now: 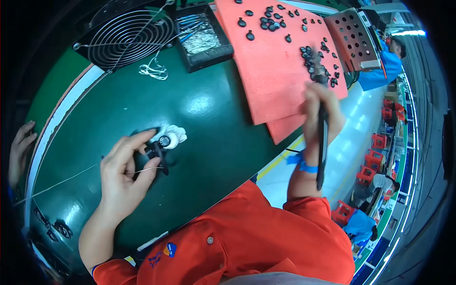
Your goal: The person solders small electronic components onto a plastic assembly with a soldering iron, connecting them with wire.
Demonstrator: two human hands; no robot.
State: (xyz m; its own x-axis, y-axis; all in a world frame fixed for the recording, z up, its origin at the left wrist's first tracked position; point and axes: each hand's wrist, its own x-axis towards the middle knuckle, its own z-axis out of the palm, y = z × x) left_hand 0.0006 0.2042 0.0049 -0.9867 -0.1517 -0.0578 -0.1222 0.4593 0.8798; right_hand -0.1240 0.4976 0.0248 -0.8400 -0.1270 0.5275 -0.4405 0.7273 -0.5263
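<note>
My left hand [124,172] is closed over the green table, pinching a small black part [160,157] between thumb and fingers. A thin silvery wire [76,179] runs from the left across the table to this hand, and its end pokes out past the thumb. Right beside the fingertips lies a crumpled white wad [176,135] with a small round black piece on it. My right hand [324,107], smeared by motion, grips a long black pen-like tool [323,147] over the edge of a pink foam sheet [266,85]. The tool's front end is blurred.
Several small black round parts [271,23] are scattered on the foam. At the back are a wire fan guard [130,40], a black tray [209,59] lined with foil and a perforated metal box [354,40]. Another person's hand [21,149] is at far left; other people sit at right.
</note>
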